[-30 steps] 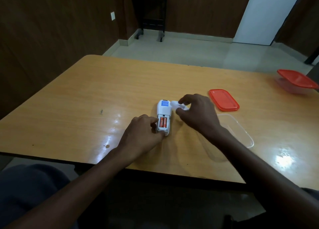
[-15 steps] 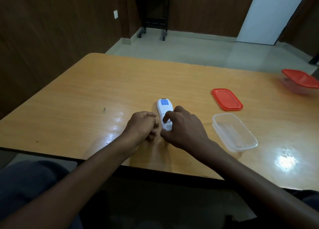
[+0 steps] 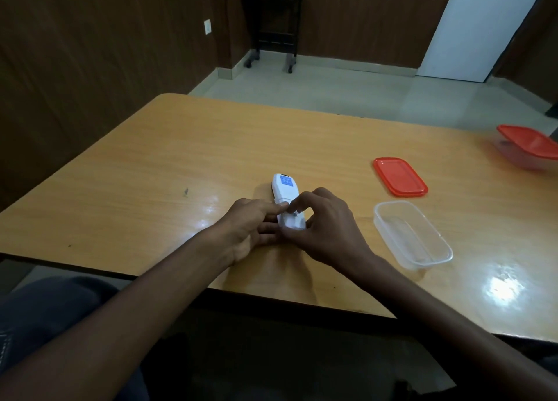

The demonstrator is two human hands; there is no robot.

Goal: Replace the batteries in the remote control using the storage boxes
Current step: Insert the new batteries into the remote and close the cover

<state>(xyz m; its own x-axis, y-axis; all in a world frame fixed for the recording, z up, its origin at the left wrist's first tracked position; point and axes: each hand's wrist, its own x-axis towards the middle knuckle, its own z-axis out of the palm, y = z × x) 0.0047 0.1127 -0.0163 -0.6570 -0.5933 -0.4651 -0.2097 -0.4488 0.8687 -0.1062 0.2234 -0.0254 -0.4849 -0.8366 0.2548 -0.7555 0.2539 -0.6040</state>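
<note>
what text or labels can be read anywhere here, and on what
None can be read.
Blue label on the back of the white remote: it bears print, too small and blurred to read.
Red lid, clear box, lidded box and table: no text visible.

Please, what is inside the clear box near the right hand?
The clear box looks empty: only the table shows through its bottom. Its red lid lies apart, behind it. Batteries cannot be seen there.
</note>
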